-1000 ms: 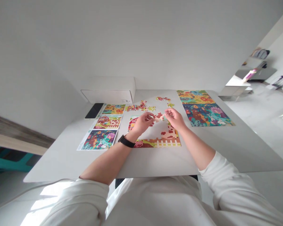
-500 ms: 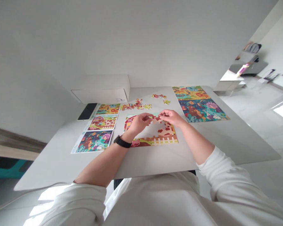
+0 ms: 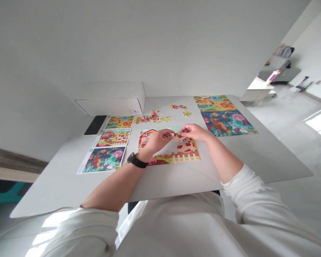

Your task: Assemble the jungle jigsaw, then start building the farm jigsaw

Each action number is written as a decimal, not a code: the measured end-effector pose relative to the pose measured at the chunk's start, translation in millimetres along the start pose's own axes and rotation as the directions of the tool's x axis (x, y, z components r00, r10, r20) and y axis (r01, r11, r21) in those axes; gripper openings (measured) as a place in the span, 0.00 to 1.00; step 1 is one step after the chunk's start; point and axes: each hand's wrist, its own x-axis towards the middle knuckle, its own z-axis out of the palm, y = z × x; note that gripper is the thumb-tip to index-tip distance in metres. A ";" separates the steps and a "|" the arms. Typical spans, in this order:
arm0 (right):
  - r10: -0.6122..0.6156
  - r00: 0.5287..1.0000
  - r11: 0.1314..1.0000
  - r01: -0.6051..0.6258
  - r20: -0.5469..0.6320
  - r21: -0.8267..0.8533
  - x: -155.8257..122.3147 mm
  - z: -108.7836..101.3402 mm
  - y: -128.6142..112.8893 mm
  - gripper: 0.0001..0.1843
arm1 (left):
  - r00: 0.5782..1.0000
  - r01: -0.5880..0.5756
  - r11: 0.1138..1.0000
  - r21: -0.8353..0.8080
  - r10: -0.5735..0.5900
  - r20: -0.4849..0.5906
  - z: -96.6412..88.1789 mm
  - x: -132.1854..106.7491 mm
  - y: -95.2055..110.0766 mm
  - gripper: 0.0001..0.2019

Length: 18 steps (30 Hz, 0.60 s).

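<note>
A half-built farm puzzle (image 3: 173, 157) with a red barn and a white fence lies on the white table (image 3: 176, 178) in front of me. Above its open middle, my left hand (image 3: 157, 140) and my right hand (image 3: 194, 132) both pinch a small red-and-cream puzzle piece (image 3: 177, 136) between their fingertips. A black watch (image 3: 136, 161) sits on my left wrist. Loose puzzle pieces (image 3: 152, 118) lie scattered just beyond the puzzle, with a few more pieces (image 3: 178, 107) farther back.
Two finished puzzles (image 3: 222, 116) lie at the right. A sheet with three reference pictures (image 3: 108, 142) lies at the left, a black phone (image 3: 95, 125) beside it. A white box (image 3: 112, 99) stands at the back against the wall.
Both hands have come slightly toward me with the piece still between them, now low over the puzzle's middle. The camera has shifted, so everything sits a little further left.
</note>
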 end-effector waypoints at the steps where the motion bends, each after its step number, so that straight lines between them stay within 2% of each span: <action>1: 0.011 1.000 1.000 -0.011 0.001 -0.020 0.7 -1.8 1.8 0.19 | 1.000 -0.026 0.999 0.048 0.026 -0.007 0.2 -0.7 0.4 0.14; 6: 0.025 1.000 0.995 -0.023 0.017 -0.095 6.1 -5.6 13.1 0.13 | 0.986 -0.166 0.959 0.232 0.169 0.007 -0.2 -4.4 2.8 0.13; 12: 0.027 0.999 0.981 -0.023 0.018 -0.195 12.6 -5.3 27.5 0.09 | 0.949 -0.304 0.936 0.176 0.283 0.139 -1.2 -6.6 7.6 0.11; 18: 0.000 1.000 0.941 -0.006 -0.016 -0.339 13.1 -5.7 32.1 0.06 | 0.917 -0.369 0.917 0.154 0.332 0.220 3.1 -4.1 -3.4 0.11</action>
